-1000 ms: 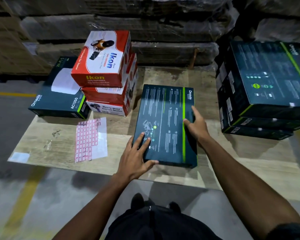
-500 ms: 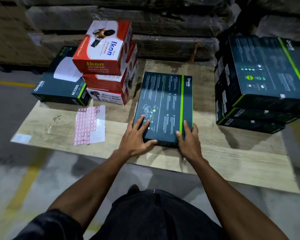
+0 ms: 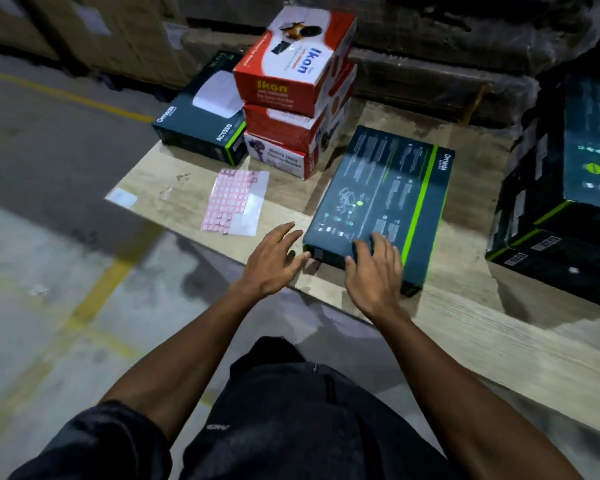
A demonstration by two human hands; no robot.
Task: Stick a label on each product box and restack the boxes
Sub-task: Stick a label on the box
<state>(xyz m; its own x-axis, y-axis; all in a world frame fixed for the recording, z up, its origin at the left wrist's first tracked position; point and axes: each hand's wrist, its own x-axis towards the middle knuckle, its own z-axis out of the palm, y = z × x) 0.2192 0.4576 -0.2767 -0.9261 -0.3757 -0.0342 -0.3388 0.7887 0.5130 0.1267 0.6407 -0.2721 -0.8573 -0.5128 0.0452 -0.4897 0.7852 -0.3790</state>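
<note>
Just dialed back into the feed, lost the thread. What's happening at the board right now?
A person is working over a dark flat box lying on the wooden board. The right hand rests on its near end with fingers spread; the left hand is open just off its near left corner, holding nothing. The label sheet lies to the left, in front of three stacked red boxes.

The 1 head-worn camera looks steeply down and forward, close over the wooden board (image 3: 465,327).

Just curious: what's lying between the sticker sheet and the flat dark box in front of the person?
Head view: only bare board; the left hand hovers near its front edge, beside the flat dark box and sticker sheet.
</note>
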